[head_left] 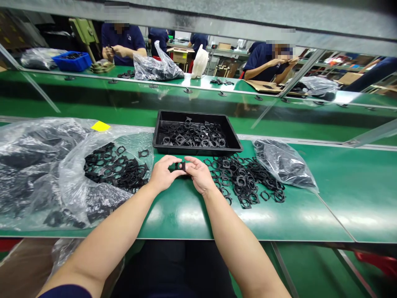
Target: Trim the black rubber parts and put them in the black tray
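"What does the head view show in hand?"

"A small black part (180, 166), held up over the green table (180, 215), just in front of the black tray (198, 150). I'd call the step handling or checking one piece."

"And the hands?"

"Both are on it. The left hand (162, 174) pinches it between thumb and fingers from one side; the right hand (201, 176) meets it with its fingertips from the other."

"One piece or two together?"

"I can't tell; it's small and the fingers cover some of it."

"What's around them?"

"Flat black rings lie loose in a right-hand pile (242, 180), beside a filled clear bag (283, 163). More sit in a left-hand pile (114, 167) at the mouth of a big plastic bag (74, 182). The tray holds plenty of similar pieces."

"What would the next move call for?"

"A light fingertip pinch, I'd judge, since the piece looks thin. To set it down, one hand would need to let go cleanly."
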A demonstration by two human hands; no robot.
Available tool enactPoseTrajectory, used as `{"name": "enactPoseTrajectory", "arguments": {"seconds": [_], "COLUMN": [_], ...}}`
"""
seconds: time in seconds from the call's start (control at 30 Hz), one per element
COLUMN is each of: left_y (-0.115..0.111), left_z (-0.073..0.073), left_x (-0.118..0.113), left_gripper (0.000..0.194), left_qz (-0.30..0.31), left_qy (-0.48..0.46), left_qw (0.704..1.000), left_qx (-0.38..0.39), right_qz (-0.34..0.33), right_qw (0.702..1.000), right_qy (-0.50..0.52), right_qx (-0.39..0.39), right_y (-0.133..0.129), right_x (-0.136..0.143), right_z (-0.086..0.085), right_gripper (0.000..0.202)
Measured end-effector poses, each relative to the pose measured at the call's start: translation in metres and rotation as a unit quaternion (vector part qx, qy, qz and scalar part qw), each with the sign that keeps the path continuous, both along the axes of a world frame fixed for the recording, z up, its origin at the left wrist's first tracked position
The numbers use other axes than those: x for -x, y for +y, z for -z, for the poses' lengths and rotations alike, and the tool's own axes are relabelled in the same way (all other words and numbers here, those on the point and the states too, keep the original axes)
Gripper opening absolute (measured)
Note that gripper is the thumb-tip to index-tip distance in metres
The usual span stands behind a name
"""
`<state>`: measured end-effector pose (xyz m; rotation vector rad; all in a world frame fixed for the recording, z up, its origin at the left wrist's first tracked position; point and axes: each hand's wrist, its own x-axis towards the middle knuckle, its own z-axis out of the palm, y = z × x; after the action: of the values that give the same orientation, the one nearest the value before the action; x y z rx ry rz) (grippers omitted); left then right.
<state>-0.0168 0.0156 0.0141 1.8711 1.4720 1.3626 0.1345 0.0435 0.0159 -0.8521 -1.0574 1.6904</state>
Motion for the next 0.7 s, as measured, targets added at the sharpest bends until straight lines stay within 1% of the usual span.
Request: {"name": "enactPoseTrajectory", "arguments": {"seconds": [0.07,0.13,0.2,0.27,0.4,0.5,0.6,0.7], "left_y": [0.001,0.003,0.004,0.003,-0.001,-0.002,-0.002,-0.001], "left_z": [0.005,0.01,0.013,0.013,0.005,0.002,0.004,0.006], "left_x": [-0.002,-0.004,-0.005,-0.005,-0.004,-0.003,-0.002,-0.002], "left_gripper": [0.035,0.038,0.04,0.038,0.031,0.031,0.03,0.031], "left_qz": [0.009,0.014,0.012,0.005,0.002,0.021,0.012,0.016], "left_qy": [-0.074,-0.141,-0.171,-0.15,-0.074,-0.069,-0.052,-0.049], "left_qw": [0.996,0.987,0.98,0.984,0.997,0.997,0.999,0.999], "left_qx": [0.039,0.078,0.1,0.09,0.024,0.006,-0.004,0.0], "right_qz": [-0.001,-0.004,-0.008,-0.014,-0.021,-0.02,-0.027,-0.011], "right_qw": [1.0,1.0,0.999,0.999,1.0,0.999,0.999,0.999], "right_qy": [0.0,-0.003,-0.012,-0.02,-0.018,-0.011,-0.015,-0.034], "right_qx": [-0.015,-0.028,-0.035,-0.03,-0.014,-0.022,-0.025,-0.028], "right_y": [0.0,0.0,0.0,0.001,0.002,0.002,0.002,0.003], "right_x": [0.0,0.0,0.0,0.0,-0.003,-0.004,-0.004,-0.003], "right_z": [-0.001,-0.001,-0.001,-0.001,0.0,0.0,0.001,0.002], "right_gripper": [0.048,0.046,0.045,0.045,0.041,0.037,0.034,0.036]}}
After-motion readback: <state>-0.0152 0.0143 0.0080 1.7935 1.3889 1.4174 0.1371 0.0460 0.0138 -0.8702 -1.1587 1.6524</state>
